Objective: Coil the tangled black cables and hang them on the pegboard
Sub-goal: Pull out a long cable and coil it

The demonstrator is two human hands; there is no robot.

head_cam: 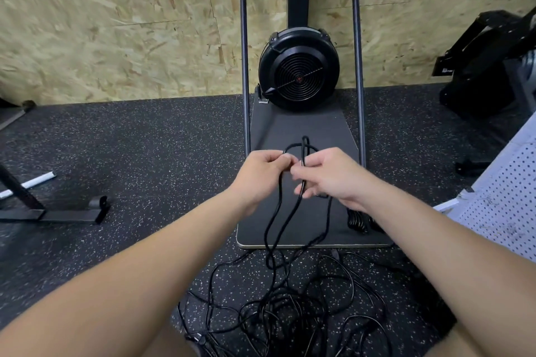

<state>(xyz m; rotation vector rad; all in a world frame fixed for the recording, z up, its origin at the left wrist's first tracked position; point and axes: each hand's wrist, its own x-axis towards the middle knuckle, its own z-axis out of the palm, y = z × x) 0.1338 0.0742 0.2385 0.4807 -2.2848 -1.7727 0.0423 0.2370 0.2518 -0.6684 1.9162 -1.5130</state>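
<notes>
Both my hands meet in the middle of the view, holding one black cable (282, 206). My left hand (261, 174) grips it with curled fingers, and my right hand (324, 174) pinches strands beside it. A small loop of the cable rises above the fingers. Its strands hang down into a tangled pile of black cables (290, 307) on the speckled floor between my knees. A coiled black cable (358, 222) lies under my right wrist, partly hidden. The white pegboard (504, 206) leans at the right edge.
A black fan-wheel exercise machine (298, 69) stands ahead on a dark base plate (298, 127), with two upright poles. A black metal stand foot (55, 214) lies at the left, other black equipment (490, 66) at the right. An OSB wall closes the back.
</notes>
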